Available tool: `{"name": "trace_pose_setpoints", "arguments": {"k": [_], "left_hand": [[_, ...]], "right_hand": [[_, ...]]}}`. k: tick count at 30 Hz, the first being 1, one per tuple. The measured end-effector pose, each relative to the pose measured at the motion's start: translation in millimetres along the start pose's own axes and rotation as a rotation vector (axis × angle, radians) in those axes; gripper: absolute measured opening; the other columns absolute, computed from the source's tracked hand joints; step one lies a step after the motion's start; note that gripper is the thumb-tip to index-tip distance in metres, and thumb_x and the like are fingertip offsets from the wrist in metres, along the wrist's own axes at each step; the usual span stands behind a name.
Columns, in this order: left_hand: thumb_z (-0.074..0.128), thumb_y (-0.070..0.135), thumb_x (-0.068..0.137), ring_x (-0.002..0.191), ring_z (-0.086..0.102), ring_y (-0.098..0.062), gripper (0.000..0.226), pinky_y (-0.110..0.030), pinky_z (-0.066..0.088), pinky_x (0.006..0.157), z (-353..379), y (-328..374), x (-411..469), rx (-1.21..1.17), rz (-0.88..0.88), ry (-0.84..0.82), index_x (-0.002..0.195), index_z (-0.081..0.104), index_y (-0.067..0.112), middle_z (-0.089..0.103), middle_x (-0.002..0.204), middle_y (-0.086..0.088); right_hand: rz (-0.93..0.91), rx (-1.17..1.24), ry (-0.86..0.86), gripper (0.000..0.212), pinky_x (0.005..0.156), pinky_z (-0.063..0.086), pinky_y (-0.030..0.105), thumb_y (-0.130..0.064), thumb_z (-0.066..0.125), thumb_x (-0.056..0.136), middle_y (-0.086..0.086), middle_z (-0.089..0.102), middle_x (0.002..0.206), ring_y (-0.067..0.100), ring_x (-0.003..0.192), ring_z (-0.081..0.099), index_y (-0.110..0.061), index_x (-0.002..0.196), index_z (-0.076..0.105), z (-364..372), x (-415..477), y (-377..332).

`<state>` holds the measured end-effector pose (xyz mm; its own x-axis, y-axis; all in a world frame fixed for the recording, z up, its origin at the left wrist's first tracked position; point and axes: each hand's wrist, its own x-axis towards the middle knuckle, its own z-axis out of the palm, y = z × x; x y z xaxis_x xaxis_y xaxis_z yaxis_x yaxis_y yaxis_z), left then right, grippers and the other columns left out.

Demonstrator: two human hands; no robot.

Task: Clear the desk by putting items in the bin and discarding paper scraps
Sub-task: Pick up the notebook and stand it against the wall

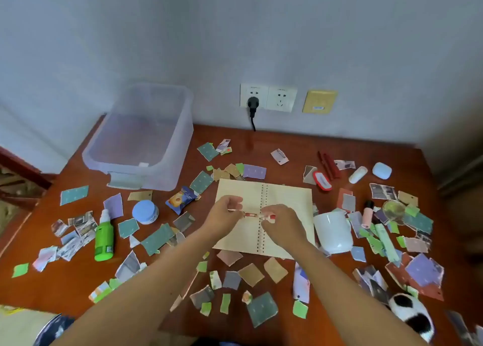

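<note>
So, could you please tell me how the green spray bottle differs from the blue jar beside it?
The green spray bottle is tall and slim with a white nozzle; the blue jar is low, round and wide. The bottle sits farther left, the jar nearer the notebook. Both are on the desk, outside the bin.

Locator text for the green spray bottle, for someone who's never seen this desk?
Start at the clear plastic bin at the back left of the desk. Come toward the person past the round blue jar; the green spray bottle is just left of it. It is the only bright green bottle, white-nozzled; other green things nearby are flat paper scraps.
</note>
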<state>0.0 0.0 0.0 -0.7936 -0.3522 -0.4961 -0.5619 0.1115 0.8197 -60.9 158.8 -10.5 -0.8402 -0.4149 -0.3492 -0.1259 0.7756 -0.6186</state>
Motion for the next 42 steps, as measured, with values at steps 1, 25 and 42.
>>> {"name": "trace_pose_setpoints", "arguments": {"k": [1,25,42], "left_hand": [[0.057,0.006,0.091,0.096,0.058,-0.013,0.028,-0.022,0.044,0.075,-3,-1,8,0.008,-0.003,-0.02,0.116,0.055,0.019,0.061,0.116,-0.002],[0.053,0.013,0.091,0.129,0.045,-0.014,0.046,-0.03,0.042,0.1,-28,1,109,0.464,0.187,-0.141,0.135,0.05,0.026,0.053,0.137,0.008],[0.055,0.032,0.089,0.131,0.035,-0.024,0.048,-0.039,0.028,0.108,-7,18,144,1.007,0.21,-0.16,0.136,0.044,0.024,0.044,0.138,-0.004]], "right_hand": [[0.01,-0.061,-0.005,0.032,0.094,0.049,0.038,-0.022,0.062,0.087,-0.007,0.06,0.127,0.017,0.116,0.054,-0.029,0.119,0.066,4,6,-1],[0.33,0.096,0.085,0.01,0.071,0.045,0.034,-0.024,0.045,0.099,-0.005,0.059,0.092,0.017,0.084,0.057,-0.02,0.1,0.053,8,70,-42],[0.5,0.788,0.024,0.019,0.059,0.046,0.028,-0.006,0.048,0.092,0.008,0.067,0.078,0.015,0.061,0.053,-0.007,0.106,0.06,4,105,-25]]}}
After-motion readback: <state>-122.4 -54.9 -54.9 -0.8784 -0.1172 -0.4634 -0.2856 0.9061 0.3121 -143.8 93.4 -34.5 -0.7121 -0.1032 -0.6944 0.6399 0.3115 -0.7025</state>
